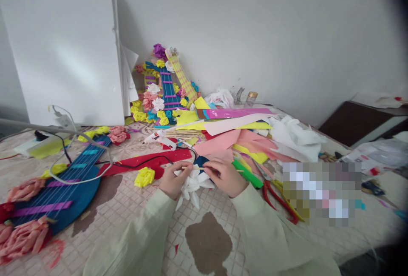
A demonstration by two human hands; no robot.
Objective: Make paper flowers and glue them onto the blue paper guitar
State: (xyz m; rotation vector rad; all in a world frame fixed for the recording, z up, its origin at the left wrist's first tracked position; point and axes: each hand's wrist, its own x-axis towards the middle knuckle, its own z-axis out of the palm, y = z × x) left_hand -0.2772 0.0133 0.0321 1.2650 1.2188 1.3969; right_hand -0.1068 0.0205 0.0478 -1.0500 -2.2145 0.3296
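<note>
My left hand (174, 179) and my right hand (225, 177) are close together over the table, fingers pinched on a thin wooden stick (197, 168) that lies level between them. The stick's far end pokes out to the right past my right hand. White paper petals (192, 187) lie under and between the hands, some pointing toward me. To the left of my left hand is a yellow paper flower (144, 177) beside a red strip (140, 161). A green roll (247, 174) lies just right of my right hand.
Red-handled scissors (280, 201) lie at the right. A white glue gun (160, 139) and coloured paper sheets (223, 140) are beyond my hands. A blue flower-trimmed guitar shape (75, 186) lies at left; more decorated guitar shapes (168, 86) lean on the wall.
</note>
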